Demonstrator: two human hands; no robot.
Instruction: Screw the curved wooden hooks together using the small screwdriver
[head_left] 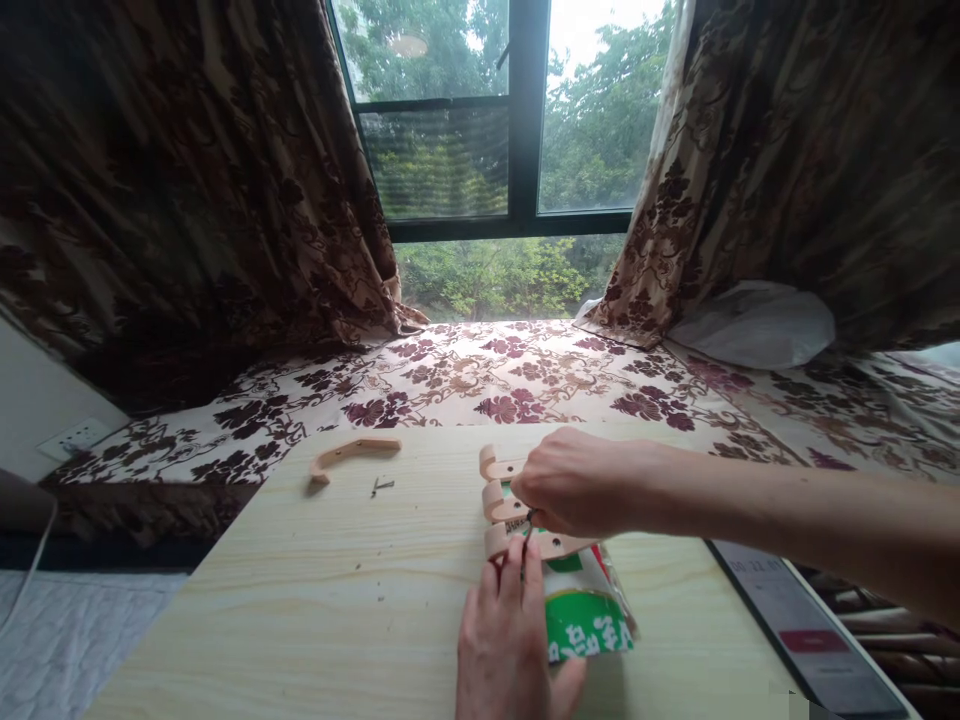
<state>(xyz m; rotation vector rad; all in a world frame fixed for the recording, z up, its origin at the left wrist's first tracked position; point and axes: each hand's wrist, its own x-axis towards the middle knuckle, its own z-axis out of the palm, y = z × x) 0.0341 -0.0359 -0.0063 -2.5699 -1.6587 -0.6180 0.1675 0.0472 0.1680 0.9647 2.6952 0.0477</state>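
Observation:
Three pale wooden hooks lie side by side on the table, partly over a green and white plastic packet (589,620). My left hand (502,640) lies over the nearest hook (555,544), fingers stretched out with their tips on it and the thumb apart. Just above, my right hand (562,485) is closed over the middle hook (495,502) and covers part of the far hook (491,465). A small dark tip shows under its fingers, close to the left fingertips. Whatever the right hand holds is mostly hidden.
Another curved wooden hook (356,452) lies at the table's far left, near some small screws (382,485). On the right rests a phone (795,620) with its screen lit. Behind the wooden table (300,600) is a flowered ledge cover (510,375) below the window.

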